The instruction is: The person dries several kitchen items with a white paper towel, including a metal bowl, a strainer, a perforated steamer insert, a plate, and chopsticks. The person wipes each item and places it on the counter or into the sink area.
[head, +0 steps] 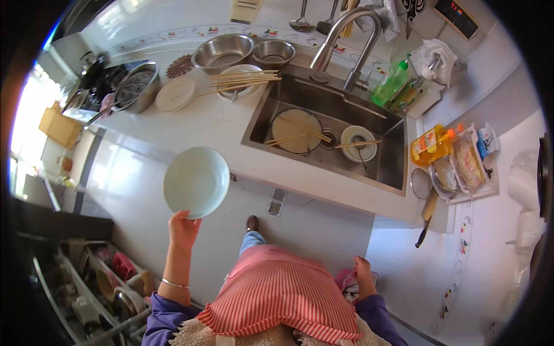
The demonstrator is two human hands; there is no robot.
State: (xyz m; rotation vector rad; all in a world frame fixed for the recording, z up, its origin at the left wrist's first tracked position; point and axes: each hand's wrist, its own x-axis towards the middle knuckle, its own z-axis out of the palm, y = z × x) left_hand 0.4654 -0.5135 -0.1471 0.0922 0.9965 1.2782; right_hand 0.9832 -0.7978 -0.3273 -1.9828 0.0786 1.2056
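My left hand [185,227] grips the near rim of a pale green plate [196,182], held over the floor in front of the counter edge. At my right side, my right hand [362,266] hangs low near my apron, its fingers curled; whether it holds anything is hard to make out. Inside the steel sink [333,166] a large round dish [296,129] of cloudy liquid has chopsticks lying across it. Beside it a white bowl [368,153] holds a spoon, with chopsticks across the top. More chopsticks [246,81] rest over a bowl on the counter.
Two steel bowls [223,52] stand against the wall. A steel pot [137,88] and a round lid [175,94] are further left. The curved faucet [322,60] rises behind the sink. Bottles of green [390,84] and orange liquid [430,145] are at right, near a hanging knife [423,231].
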